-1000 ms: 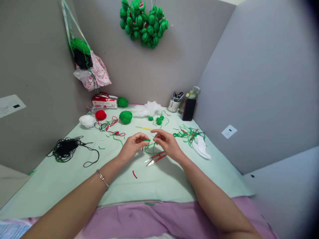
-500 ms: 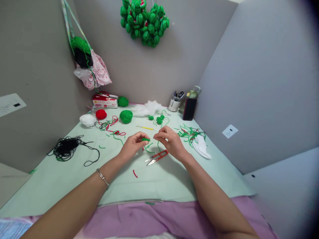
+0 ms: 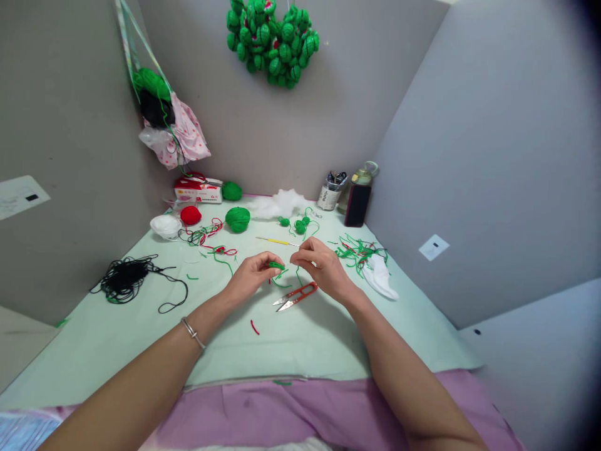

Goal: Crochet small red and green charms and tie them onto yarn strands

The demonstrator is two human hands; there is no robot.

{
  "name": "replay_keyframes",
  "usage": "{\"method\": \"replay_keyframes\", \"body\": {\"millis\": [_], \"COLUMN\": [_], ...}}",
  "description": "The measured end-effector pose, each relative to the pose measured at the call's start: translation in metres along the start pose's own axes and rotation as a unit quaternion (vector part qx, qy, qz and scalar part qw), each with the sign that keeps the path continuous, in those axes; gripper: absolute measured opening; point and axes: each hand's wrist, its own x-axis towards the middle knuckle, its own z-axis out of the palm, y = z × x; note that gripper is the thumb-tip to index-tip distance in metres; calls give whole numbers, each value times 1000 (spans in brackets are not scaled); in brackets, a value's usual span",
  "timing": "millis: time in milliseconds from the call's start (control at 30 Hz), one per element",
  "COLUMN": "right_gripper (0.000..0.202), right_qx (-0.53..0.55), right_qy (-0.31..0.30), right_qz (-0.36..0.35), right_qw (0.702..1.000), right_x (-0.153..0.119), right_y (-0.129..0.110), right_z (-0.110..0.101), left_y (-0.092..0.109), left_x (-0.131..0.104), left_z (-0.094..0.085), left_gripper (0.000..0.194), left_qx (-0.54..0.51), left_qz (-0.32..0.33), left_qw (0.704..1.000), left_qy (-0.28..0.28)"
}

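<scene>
My left hand (image 3: 251,275) is closed, its thumb and fingers pinching a small green crocheted piece (image 3: 277,265). Just to the right, my right hand (image 3: 319,260) is pinched shut with its fingertips close to that piece. A green yarn strand (image 3: 298,275) hangs from the right fingers; whether they also hold a needle is too small to tell. Below the hands lie red-handled thread snips (image 3: 295,297), blades pointing left. A yellow-handled crochet hook (image 3: 278,242) rests behind the hands, its right end near my right fingers.
Black yarn (image 3: 124,280) lies at left. Green (image 3: 237,219), red (image 3: 190,215) and white (image 3: 165,227) yarn balls stand farther back, near white stuffing (image 3: 282,204). Yarn scraps (image 3: 359,250), a phone (image 3: 357,205) and a pen cup (image 3: 329,195) are at right. Grey walls enclose the table.
The green crocheted piece has tilted slightly in my left fingers, and more of it shows. My right hand has barely shifted. The things on the table stay put.
</scene>
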Motion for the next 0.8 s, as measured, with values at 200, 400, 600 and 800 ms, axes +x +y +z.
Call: {"method": "replay_keyframes", "body": {"millis": [200,400,600,800], "right_gripper": [14,12,24,19], "right_qx": [124,149,157,66], "right_qy": [-56,-14,-7,-3], "right_qz": [44,87,62,-11], "right_qw": [990,985,986,998], "right_x": [2,0,-3,-7], "right_y": [-2,-3,-14,-14], "right_z": [-3,8,19,29], "left_y": [-3,-4,-5,-3], "left_x": [-1,0,2,1], "left_z": [-4,-3,0,1], "left_gripper": [16,20,22,24], "left_qx": [-2,-30,-67,-87], "left_qz": [4,1,0,-14], "left_qw": [998,999,998,996], "left_qy": [-68,-45,-10,17]}}
